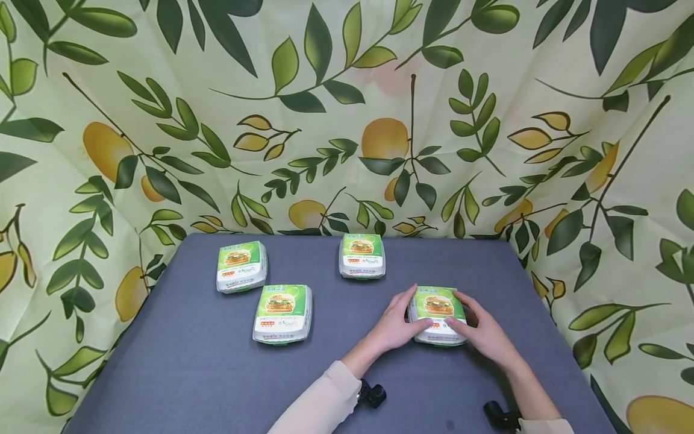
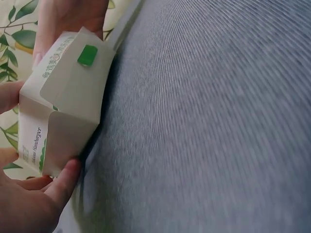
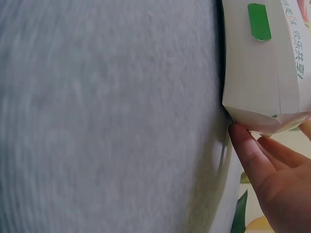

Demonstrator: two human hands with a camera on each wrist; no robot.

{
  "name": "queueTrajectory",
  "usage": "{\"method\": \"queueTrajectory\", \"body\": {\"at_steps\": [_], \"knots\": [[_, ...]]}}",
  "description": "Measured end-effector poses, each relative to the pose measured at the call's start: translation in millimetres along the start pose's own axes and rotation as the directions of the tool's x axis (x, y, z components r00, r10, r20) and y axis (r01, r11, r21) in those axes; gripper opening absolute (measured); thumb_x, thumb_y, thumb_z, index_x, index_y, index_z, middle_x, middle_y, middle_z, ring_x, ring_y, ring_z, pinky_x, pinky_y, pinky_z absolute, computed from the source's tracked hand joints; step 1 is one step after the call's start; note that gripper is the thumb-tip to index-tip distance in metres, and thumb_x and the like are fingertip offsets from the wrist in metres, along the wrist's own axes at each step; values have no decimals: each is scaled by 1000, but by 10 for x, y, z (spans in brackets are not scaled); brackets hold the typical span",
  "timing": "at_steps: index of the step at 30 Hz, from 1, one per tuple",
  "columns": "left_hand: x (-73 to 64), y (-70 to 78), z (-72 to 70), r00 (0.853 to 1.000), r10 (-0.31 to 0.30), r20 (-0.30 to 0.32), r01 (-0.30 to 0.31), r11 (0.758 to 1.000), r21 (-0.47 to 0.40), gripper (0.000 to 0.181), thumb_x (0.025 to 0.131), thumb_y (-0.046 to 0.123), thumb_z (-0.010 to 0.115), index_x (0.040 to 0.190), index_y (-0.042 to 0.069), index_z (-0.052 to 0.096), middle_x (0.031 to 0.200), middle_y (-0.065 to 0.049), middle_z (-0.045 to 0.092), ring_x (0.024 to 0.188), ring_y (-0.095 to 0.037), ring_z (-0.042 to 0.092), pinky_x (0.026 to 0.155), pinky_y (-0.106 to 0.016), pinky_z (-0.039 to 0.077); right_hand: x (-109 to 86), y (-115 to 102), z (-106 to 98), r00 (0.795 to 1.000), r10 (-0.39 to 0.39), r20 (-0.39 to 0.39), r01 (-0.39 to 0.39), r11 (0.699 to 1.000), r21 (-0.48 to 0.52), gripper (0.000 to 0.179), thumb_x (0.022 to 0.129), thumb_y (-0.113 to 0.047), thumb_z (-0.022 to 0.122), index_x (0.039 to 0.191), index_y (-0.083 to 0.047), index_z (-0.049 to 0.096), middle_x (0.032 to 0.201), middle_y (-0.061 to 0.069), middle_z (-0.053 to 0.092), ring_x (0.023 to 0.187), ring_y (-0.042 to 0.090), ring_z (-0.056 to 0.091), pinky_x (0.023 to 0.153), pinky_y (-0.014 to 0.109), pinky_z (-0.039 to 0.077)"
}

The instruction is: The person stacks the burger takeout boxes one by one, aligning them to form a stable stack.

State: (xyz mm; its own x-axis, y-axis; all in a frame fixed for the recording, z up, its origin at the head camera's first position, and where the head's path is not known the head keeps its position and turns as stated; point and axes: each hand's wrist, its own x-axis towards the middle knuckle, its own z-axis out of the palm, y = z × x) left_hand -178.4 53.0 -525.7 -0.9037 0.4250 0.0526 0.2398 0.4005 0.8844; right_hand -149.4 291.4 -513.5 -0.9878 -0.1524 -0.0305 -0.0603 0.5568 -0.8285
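Observation:
A green and white burger box sits at the right of the table with both hands at it. My left hand grips its left side, the thumb over the front of the lid. From the right my right hand holds the other side, thumb also on the lid. In the left wrist view, fingertips touch the lower edge of the burger box. The right wrist view has the box at the upper right, its green tab in sight and the right hand's fingers against its end.
Three similar burger boxes lie on the blue-grey table: one at the far left, one nearer, one at the back middle. A leaf-patterned cloth hangs behind and at both sides.

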Motion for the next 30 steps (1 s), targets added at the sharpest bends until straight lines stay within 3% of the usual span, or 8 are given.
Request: {"method": "queueTrajectory", "body": {"at_steps": [13,18,22,30], "knots": [[-219,-77,-320,998,-51,46,48,996,70,85,95,45,69,162,15,27,156,-16,37,140,-29,43,111,-47,39,29,-188,312,1000,-24,-17,25,1000,4,76,96,-34,72,156,-6,36,155,25,38,128,45,52,92,47,49],[-344,-139,-455,998,-52,24,50,996,74,84,94,43,71,160,13,29,153,-17,41,124,-25,54,99,-39,48,39,-290,463,1000,-23,-8,23,999,24,77,94,-36,75,155,-7,39,155,24,38,130,44,51,95,51,48],[-446,-194,-557,998,-68,14,67,996,57,84,93,42,72,160,13,31,150,-17,43,111,-20,58,90,-33,52,51,-369,583,1000,-22,-1,22,1000,19,78,92,-39,77,154,-8,41,153,23,42,127,42,53,95,51,48],[-598,-264,-723,997,-72,16,71,996,47,84,95,44,70,161,13,29,150,-16,43,108,-20,61,88,-34,53,70,-483,777,999,-25,-29,25,1000,-4,76,88,-40,80,151,-12,48,147,18,49,117,33,58,88,45,50]]}}
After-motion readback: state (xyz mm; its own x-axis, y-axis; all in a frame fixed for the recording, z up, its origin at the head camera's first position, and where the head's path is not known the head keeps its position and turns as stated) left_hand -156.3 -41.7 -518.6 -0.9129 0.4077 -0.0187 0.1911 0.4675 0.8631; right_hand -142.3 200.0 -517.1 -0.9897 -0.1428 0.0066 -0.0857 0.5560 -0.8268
